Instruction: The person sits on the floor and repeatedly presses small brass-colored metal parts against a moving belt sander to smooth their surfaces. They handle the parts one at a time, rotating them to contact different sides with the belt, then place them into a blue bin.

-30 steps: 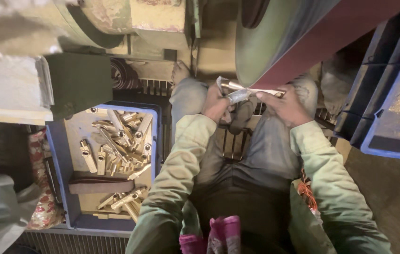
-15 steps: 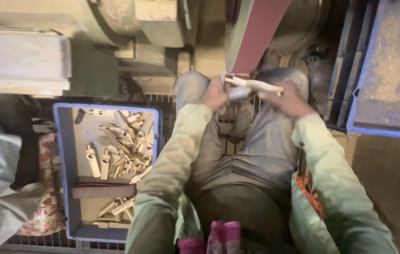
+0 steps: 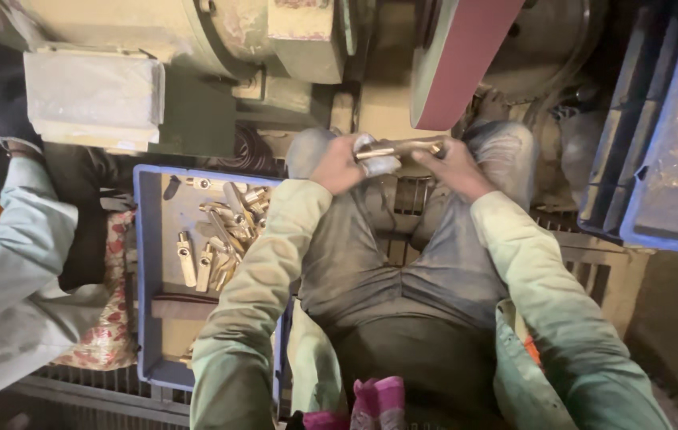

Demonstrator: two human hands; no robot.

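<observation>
Together the left hand (image 3: 337,166) and right hand (image 3: 452,166) clasp a brass-coloured metal piece (image 3: 399,148) by its ends, level beneath the red sanding belt (image 3: 460,60); similar pieces wait in the blue tray (image 3: 145,239) beside the left knee.

Dim, warm light is falling from above; shadows are pooling at the left edge, and slight motion blur seems to be softening details.
</observation>
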